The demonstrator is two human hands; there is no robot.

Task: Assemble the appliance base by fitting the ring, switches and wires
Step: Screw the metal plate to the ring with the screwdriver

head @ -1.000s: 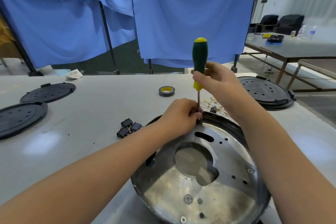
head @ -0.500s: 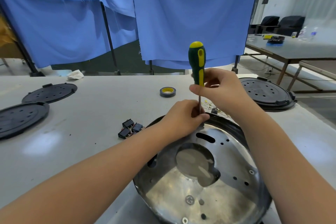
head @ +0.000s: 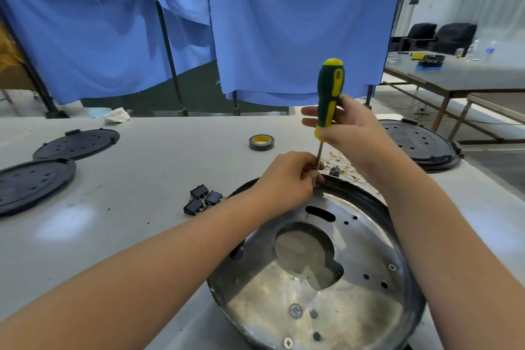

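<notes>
Both hands grip the screwdriver [head: 329,94], left fingers [head: 308,176] hiding its tip at the base [head: 355,307] rim

The base [head: 326,278] lies on the bench [head: 142,179] nearest the person. The switches [head: 203,199] sit just left of it, the tape roll [head: 261,142] behind, the wires [head: 341,165] at its far rim. Two covers [head: 51,162] lie far left, another cover [head: 420,148] far right.

The appliance base [head: 326,287] is glossy, scuffed metal; the screwdriver [head: 329,94] handle smooth plastic; the curtains [head: 284,23] matt cloth.
</notes>
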